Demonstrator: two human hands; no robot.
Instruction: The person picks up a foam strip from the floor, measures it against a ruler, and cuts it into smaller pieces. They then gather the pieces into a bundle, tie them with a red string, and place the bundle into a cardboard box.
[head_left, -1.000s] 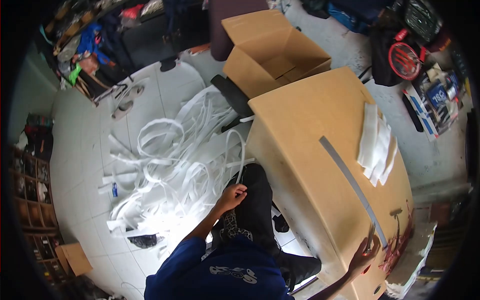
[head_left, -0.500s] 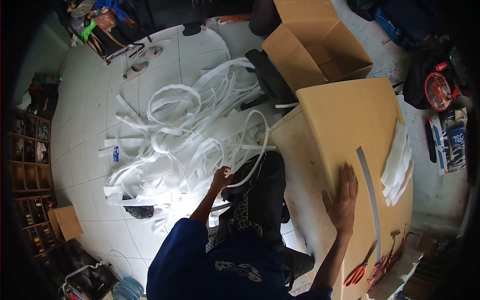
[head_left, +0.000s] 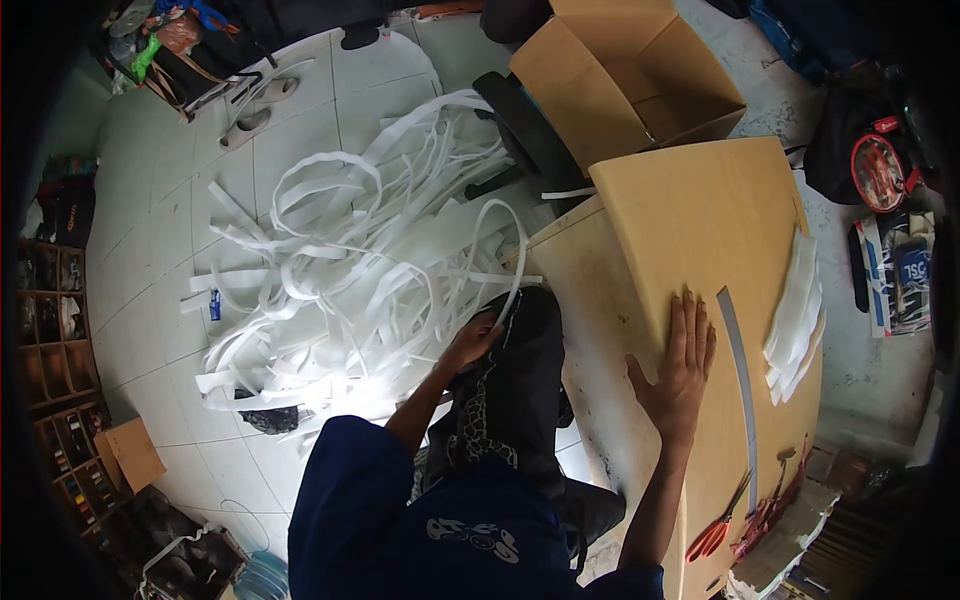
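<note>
My left hand (head_left: 474,340) is over my knee, its fingers curled at the lower end of a looped white strip (head_left: 522,245). The grip is partly hidden, but the strip runs into the fingers. Beyond it, a large tangled heap of white strips (head_left: 340,270) covers the floor. My right hand (head_left: 678,370) lies flat on the wooden table (head_left: 690,220), fingers stretched out and holding nothing. A metal ruler (head_left: 740,370) lies just right of that hand. Farther right is a small stack of white pieces (head_left: 793,320). Orange-handled scissors (head_left: 712,535) rest near the table's close end.
An opened cardboard box (head_left: 620,80) stands behind the table, beside a black chair (head_left: 530,140). Wooden shelves (head_left: 52,345) line the left side. Sandals (head_left: 245,128) sit on the tiled floor. A water jug (head_left: 262,577) is at lower left.
My left hand has moved right and slightly up onto the knee, and its fingers have closed at the strip. My right hand has slid slightly up and left on the table.
</note>
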